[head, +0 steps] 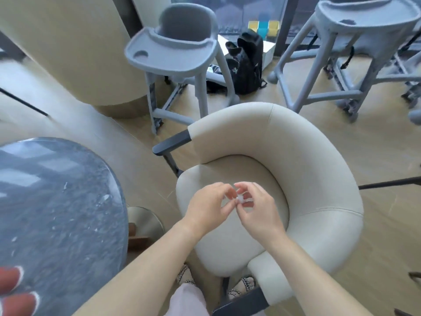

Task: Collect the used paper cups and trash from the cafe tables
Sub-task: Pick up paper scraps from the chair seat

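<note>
1. While the small crumpled scrap of clear, whitish wrapper is pinched between the two hands, it hangs above the seat of the cream upholstered tub chair and touches nothing but fingertips.
2. The right hand has thumb and forefinger curled in and nipped on the scrap. The left hand is curled the same way, its fingertips meeting the scrap from the other side. Blur hides how firmly the left one grips.
3. The step in hand looks like wadding the scrap so it can be carried. To do it well, squeeze it into one tight ball and tuck it fully into a single palm. That frees the other hand for cups. Staying over the seat is wise, since a dropped piece would land on the cushion rather than the floor.
4. Two red paper cups with white rims show at the lower left on the round dark grey marble worktop, well apart from both hands. They are too blurred to tell whether they stand or lie. They are probably next to be collected.
5. Further out, a grey plastic high chair stands on the floor with a black backpack just behind it.
</note>
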Tool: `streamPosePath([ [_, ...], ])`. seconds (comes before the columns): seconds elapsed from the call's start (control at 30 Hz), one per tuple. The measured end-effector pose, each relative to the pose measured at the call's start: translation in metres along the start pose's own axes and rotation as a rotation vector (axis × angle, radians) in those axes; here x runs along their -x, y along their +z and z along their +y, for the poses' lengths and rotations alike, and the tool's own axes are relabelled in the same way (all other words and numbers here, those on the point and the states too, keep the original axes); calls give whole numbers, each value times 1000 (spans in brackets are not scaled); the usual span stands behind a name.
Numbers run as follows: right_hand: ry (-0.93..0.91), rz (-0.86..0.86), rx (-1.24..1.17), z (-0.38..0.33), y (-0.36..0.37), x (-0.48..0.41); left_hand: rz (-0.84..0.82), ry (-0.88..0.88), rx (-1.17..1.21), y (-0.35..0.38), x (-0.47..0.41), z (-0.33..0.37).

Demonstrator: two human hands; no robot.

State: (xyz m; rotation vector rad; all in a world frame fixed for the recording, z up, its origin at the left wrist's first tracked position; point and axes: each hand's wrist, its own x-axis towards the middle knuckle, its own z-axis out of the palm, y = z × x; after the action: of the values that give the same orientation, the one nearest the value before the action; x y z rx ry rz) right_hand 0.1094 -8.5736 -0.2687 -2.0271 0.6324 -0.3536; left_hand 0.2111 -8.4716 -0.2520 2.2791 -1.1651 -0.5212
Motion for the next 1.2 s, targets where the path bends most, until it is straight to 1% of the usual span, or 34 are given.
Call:
streamPosePath([
  [0.23, -107, -90, 12, -65, 9, 15, 142, -89, -19, -61, 58, -6],
  [0.37, -192, -147, 44, -107, 36, 21, 186, -117, -44, -97, 96, -26],
  [0.53, -250, -188, 76, -153, 91, 36, 248, -159, -52, -138, 149, -68],
  [0.67, -317, -220, 49, -188, 146, 54, 300, -203, -60, -171, 204, -106],
  [0.9, -435, -377, 28, -245, 249, 90, 407, -337, -20, -213, 308, -174],
  [0.97, -452, -411, 8, -259, 275, 102, 417, -391, -22, -222, 334, -192],
  [1.07, -427, -477, -1, -272, 309, 119, 404, -474, -18, -230, 366, -214],
  [1.2, -397, -552, 70, -277, 337, 138, 340, -516, -56, -232, 392, -235],
])
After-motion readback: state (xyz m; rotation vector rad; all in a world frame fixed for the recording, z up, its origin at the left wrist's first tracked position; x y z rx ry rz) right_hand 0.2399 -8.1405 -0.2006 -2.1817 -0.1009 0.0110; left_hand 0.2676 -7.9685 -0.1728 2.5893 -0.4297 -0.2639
